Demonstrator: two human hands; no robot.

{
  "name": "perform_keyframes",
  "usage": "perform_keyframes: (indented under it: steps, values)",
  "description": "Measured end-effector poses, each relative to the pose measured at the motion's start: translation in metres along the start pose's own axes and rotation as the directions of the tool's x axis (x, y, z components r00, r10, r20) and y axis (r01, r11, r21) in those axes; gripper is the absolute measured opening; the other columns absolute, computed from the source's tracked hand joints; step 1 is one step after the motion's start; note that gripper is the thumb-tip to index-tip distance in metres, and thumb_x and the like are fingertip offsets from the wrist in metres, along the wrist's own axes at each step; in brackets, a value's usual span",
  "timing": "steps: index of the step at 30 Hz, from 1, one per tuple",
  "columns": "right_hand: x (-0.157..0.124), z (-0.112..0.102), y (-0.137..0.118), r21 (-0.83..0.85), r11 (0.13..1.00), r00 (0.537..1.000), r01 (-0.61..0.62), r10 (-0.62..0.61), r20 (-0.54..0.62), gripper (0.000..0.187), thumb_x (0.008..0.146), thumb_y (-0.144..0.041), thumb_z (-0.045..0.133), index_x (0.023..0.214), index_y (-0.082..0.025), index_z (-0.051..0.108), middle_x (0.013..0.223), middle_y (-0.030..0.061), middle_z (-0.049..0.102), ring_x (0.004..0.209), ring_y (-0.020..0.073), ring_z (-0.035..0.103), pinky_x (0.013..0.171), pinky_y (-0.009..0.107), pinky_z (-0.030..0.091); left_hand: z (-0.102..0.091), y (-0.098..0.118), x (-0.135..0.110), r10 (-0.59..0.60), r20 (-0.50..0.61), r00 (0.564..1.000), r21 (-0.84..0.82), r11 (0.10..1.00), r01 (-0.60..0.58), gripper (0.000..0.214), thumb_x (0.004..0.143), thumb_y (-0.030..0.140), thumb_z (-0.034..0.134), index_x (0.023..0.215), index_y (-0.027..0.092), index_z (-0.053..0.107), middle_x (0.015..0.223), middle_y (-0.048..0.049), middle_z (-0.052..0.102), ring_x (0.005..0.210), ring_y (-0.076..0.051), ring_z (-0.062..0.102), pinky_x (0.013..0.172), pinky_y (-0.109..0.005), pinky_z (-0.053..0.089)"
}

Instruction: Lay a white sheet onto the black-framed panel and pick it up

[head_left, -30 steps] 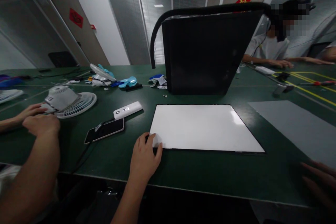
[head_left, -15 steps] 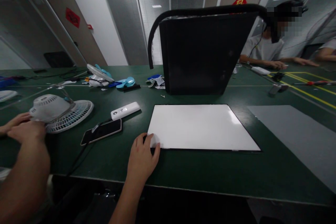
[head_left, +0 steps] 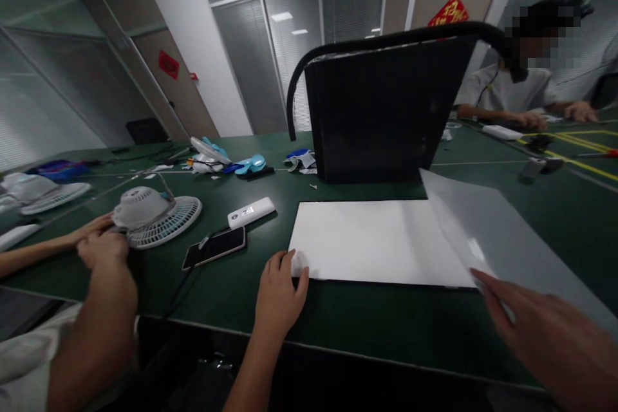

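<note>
Head view, the only one: left hand (head_left: 280, 290) sits near the front edge of the green desk (head_left: 376, 328), fingers flat and loose, pressing down the near left corner of the white panel (head_left: 371, 241) without clasping it. That panel lies flat on the desk about mid-way along the front edge. Right hand (head_left: 541, 335) is at the front right, fingers spread on the near corner of a grey sheet (head_left: 492, 238), which is tilted up and overlaps the panel's right side; can't tell if it's pinched or just pushed. A black case (head_left: 381, 116) stands behind the panel. Further left, a phone (head_left: 215, 248) and a white remote (head_left: 251, 212), then a co-worker's hands (head_left: 103, 241) on a small white fan (head_left: 154, 215).
</note>
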State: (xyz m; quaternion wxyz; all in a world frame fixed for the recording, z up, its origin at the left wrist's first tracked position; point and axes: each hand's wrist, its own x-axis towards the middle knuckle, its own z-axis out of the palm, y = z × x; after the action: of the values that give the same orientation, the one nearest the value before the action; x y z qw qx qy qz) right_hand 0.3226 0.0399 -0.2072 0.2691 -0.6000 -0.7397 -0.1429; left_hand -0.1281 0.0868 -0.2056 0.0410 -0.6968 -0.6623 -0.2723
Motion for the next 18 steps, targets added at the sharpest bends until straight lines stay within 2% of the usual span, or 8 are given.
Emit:
perform_keyframes:
  steps: [2,4,6,8,10,12,15,18]
  values:
    - [0.015,0.006,-0.027,-0.015,0.973,0.973,0.230,-0.230,-0.013,0.042,0.100,-0.038,0.043,0.123,-0.025,0.076,0.107,0.0064,0.077,0.081,0.0304,0.074,0.070,0.050,0.064,0.000,-0.001,-0.001,-0.004,-0.008,1.000,-0.007,1.000,0.004,0.041,0.106,0.039,0.051,0.137,0.014,0.062,0.133,-0.0177,0.065,0.125,-0.035,0.062,0.111,-0.055,0.053]
    - [0.024,0.006,-0.044,0.026,0.906,0.907,0.422,-0.422,-0.016,0.039,0.098,-0.028,0.047,0.124,-0.028,0.075,0.113,0.0003,0.076,0.089,0.0255,0.075,0.072,0.043,0.065,0.000,-0.002,-0.001,-0.010,-0.014,1.000,-0.018,1.000,0.009,0.043,0.107,0.039,0.049,0.139,0.013,0.060,0.135,-0.0178,0.065,0.126,-0.034,0.062,0.112,-0.055,0.053]
    - [0.026,0.003,-0.048,0.048,0.855,0.857,0.516,-0.516,-0.022,0.039,0.097,-0.023,0.048,0.127,-0.031,0.072,0.118,-0.0036,0.075,0.097,0.0225,0.075,0.077,0.039,0.065,0.001,-0.002,-0.001,-0.016,-0.018,1.000,-0.035,0.999,0.016,0.045,0.108,0.040,0.048,0.142,0.013,0.057,0.136,-0.0180,0.064,0.128,-0.035,0.061,0.113,-0.056,0.052]
    - [0.021,0.001,-0.037,0.026,0.833,0.833,0.553,-0.552,-0.033,0.039,0.098,-0.024,0.047,0.129,-0.030,0.070,0.122,-0.0032,0.074,0.102,0.0222,0.074,0.082,0.039,0.062,0.003,-0.002,-0.001,-0.032,-0.025,0.999,-0.052,0.998,0.030,0.049,0.108,0.042,0.047,0.147,0.013,0.052,0.141,-0.0188,0.061,0.132,-0.036,0.059,0.115,-0.057,0.050]
    - [0.014,0.002,-0.017,-0.010,0.832,0.831,0.554,-0.554,-0.038,0.038,0.100,-0.025,0.046,0.129,-0.029,0.070,0.130,-0.0010,0.071,0.110,0.0237,0.072,0.087,0.042,0.059,0.005,-0.003,0.000,-0.060,-0.039,0.997,-0.063,0.996,0.058,0.055,0.109,0.045,0.046,0.153,0.012,0.046,0.147,-0.0215,0.056,0.138,-0.038,0.054,0.118,-0.060,0.047]
    - [0.006,0.008,0.008,-0.037,0.860,0.860,0.509,-0.510,-0.021,0.038,0.102,-0.027,0.045,0.130,-0.030,0.071,0.140,-0.0009,0.066,0.122,0.0264,0.067,0.093,0.045,0.055,0.006,-0.003,0.000,-0.087,-0.049,0.995,-0.069,0.994,0.084,0.060,0.109,0.048,0.044,0.156,0.010,0.042,0.153,-0.0247,0.050,0.145,-0.041,0.048,0.120,-0.063,0.044]
    - [-0.005,0.025,0.041,-0.047,0.944,0.945,0.326,-0.327,0.005,0.038,0.106,-0.036,0.042,0.128,-0.032,0.073,0.150,-0.0014,0.059,0.136,0.0327,0.057,0.103,0.054,0.050,0.008,-0.004,0.001,-0.098,-0.046,0.994,-0.076,0.993,0.095,0.063,0.110,0.050,0.042,0.156,0.007,0.042,0.156,-0.0267,0.046,0.147,-0.042,0.045,0.122,-0.064,0.041]
    - [-0.010,0.043,0.059,-0.010,0.984,0.984,0.179,-0.179,0.016,0.042,0.109,-0.042,0.040,0.126,-0.031,0.076,0.149,0.0009,0.060,0.134,0.0320,0.059,0.108,0.056,0.051,0.007,-0.005,0.002,-0.078,-0.039,0.996,-0.084,0.994,0.075,0.062,0.109,0.051,0.043,0.154,0.009,0.046,0.154,-0.0241,0.051,0.145,-0.040,0.049,0.122,-0.063,0.042]
